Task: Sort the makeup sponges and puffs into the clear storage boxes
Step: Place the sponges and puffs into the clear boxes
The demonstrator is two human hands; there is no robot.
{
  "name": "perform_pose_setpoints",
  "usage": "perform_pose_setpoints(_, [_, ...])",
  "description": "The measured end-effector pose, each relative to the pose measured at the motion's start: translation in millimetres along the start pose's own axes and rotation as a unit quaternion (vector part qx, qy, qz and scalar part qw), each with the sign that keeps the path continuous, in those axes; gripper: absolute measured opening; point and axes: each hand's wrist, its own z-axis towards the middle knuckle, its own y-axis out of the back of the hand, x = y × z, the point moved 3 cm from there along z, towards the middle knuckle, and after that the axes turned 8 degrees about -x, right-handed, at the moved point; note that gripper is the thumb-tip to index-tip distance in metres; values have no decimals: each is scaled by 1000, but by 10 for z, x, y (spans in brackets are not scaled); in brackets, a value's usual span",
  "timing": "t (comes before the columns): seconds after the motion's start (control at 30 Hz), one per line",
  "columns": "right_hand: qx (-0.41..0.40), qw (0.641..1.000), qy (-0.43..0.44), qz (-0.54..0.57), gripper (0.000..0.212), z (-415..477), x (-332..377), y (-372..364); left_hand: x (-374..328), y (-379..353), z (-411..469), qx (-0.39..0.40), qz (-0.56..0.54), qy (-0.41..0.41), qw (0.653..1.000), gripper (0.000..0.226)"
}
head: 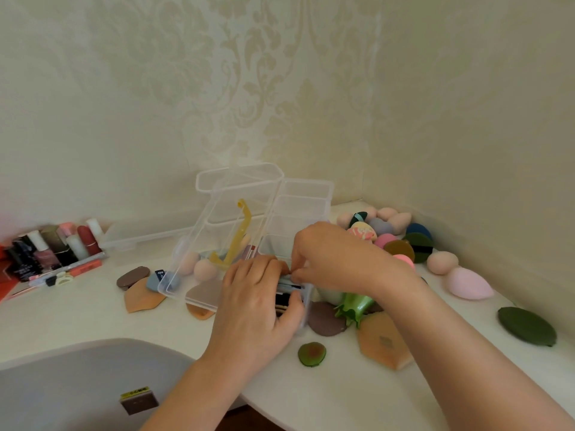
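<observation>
Left hand [253,301], right hand [331,258] pinch puffs [288,288] in clear box [308,195] lengthwise toward wall [280,88].

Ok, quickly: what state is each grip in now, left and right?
Left grip: holds the near end of the clear plastic divided box.
Right grip: pinches a flat grey-blue puff at that box's near end.

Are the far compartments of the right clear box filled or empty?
Empty: the far compartments show only bare dividers. Puffs sit just in the nearest one.
</observation>
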Motion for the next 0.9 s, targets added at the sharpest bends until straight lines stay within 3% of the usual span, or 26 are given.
perform_pose_setpoints(0.07, [-21, 985, -5, 169, 23, -80, -114, 148, 12, -3, 5, 2, 3, -2, 1000, 26])
perform_pose_setpoints(0.13, [-79, 939, -31, 335, 21, -163, -284, 342, 27, -11, 5, 5, 2, 2, 1000, 28])
perform_pose_setpoints(0.2, [-184, 888, -91, 411, 24, -185, -553, 467, 33, -16, 6, 8, 5, 1, 1000, 31])
perform_pose_setpoints(0.27, [-256, 860, -190, 398, 27, -183, -900, 453, 39, -30, 9, 14, 10, -5, 1000, 34])
perform_pose_setpoints(0.33, [-268, 857, -285, 336, 28, -190, -1198, 355, 50, -36, 18, 11, 14, -9, 1000, 35])
perform_pose_setpoints(0.5, [-265, 851, -390, 230, 26, -210, -1628, 150, 31, -41, 31, -18, 27, -8, 999, 29])
perform_pose_setpoints(0.6, [-267, 851, -420, 168, 18, -217, -1732, 109, 48, -75, 27, -15, 41, -6, 999, 30])
perform_pose_setpoints(0.73, [-273, 852, -415, 164, 19, -200, -1793, 66, 81, -84, 30, 4, 44, -5, 999, 36])
perform_pose_setpoints(0.9, [-291, 856, -382, 192, 44, -48, -1783, -16, 88, -81, 39, 11, 34, 0, 999, 34])
